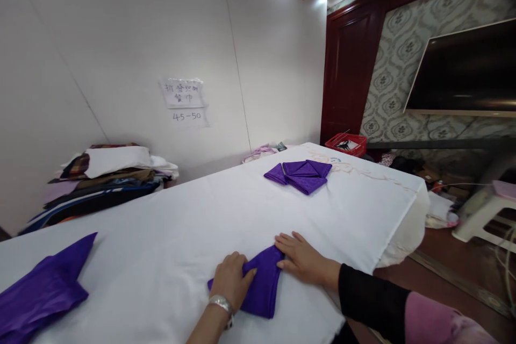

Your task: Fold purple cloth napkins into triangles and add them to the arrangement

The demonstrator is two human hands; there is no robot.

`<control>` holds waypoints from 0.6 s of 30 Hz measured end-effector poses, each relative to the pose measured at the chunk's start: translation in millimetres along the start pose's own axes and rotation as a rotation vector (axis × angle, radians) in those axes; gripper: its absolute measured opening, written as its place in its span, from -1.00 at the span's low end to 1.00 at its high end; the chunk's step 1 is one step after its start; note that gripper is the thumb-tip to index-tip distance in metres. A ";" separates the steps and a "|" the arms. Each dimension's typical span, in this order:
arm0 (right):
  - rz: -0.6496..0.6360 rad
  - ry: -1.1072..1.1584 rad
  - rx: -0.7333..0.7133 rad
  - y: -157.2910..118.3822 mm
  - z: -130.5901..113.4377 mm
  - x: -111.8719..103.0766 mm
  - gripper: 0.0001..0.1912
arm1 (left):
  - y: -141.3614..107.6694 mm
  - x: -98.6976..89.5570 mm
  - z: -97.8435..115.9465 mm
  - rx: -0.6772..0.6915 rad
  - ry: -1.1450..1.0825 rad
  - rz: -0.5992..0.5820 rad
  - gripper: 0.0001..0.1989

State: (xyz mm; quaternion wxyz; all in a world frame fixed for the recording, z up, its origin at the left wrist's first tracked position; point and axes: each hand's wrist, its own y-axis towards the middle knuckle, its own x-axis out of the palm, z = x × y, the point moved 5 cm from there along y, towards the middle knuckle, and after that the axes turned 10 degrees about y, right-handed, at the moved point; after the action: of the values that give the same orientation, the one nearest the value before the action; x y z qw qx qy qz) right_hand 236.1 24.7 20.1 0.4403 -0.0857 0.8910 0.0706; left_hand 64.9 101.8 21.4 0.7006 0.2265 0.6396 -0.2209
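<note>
A folded purple napkin (261, 290) lies on the white-covered table in front of me, its layered edge on the right side. My left hand (231, 282) wears a silver bangle and grips the napkin's left part, with the thumb on top and the fingers bent around the cloth. Part of the napkin is hidden under that hand. At the napkin's upper right corner, my right hand (302, 258) touches the edge, its fingers stretched out and the thumb apart from them. Farther back lie several folded purple napkins (304, 174), shaped with pointed corners.
More purple cloth (44, 293) lies at the left on the white tablecloth (173, 236). Beyond the table's far edge stands a pile of folded clothes (105, 183). A red basket (347, 143) is at the back right, and a white stool (486, 209) stands on the right.
</note>
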 end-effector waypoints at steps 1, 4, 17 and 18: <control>-0.001 0.005 0.004 0.6 -0.6 0.2 -0.40 | 0.3 -1.3 0.1 0.001 0.000 -0.002 -0.87; -0.007 0.024 0.009 4.2 -3.8 0.1 -0.41 | -0.8 -3.2 1.3 0.017 -0.012 -0.006 -0.92; -0.096 0.089 -0.216 33.2 -60.0 27.9 -0.20 | -10.0 6.8 -6.2 -0.007 -0.106 -0.075 -0.72; -0.114 0.095 -0.196 30.2 -54.7 30.9 -0.18 | -9.9 7.8 -6.5 -0.018 -0.098 -0.084 -0.74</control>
State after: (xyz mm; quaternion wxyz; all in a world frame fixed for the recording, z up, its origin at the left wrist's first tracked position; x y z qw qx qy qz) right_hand 168.9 40.3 30.0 0.3903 -0.1820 0.8934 0.1279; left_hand 54.5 97.7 12.8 0.7232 0.1819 0.6155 -0.2552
